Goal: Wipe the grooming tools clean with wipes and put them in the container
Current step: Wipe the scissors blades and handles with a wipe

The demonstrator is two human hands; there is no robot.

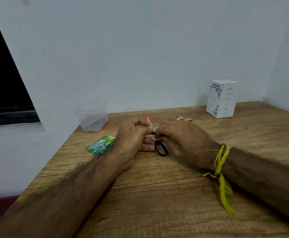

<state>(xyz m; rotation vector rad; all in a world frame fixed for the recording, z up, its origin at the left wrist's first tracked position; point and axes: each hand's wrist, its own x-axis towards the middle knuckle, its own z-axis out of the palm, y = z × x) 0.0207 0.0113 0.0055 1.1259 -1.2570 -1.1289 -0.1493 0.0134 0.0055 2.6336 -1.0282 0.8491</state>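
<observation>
Looking down through the head camera, I saw both forearms stretched across the wooden table (157, 194), the hands meeting near its middle. The left hand (131, 134) had its thumb and forefinger pinched on a small white wipe (152, 126), with a pink-red tip poking up just above the pinch; I could not tell what that tip belonged to. The right hand (183, 140) was curled around a pair of small scissors (161, 148), whose black loop handle hung below the fingers, close to the table surface. The blades were hidden between the two hands, so I could not tell whether the wipe touched them. Two rings sat on the right hand's fingers, and a yellow thread band (221, 162) was tied around that wrist, its loose ends trailing onto the table.

A green sachet (100, 145) lay flat on the table just left of the left wrist. The clear plastic container (92, 117) stood at the far left corner against the wall, something dark lying in its bottom. A white carton (222, 98) stood upright at the far right, well apart from the hands.
</observation>
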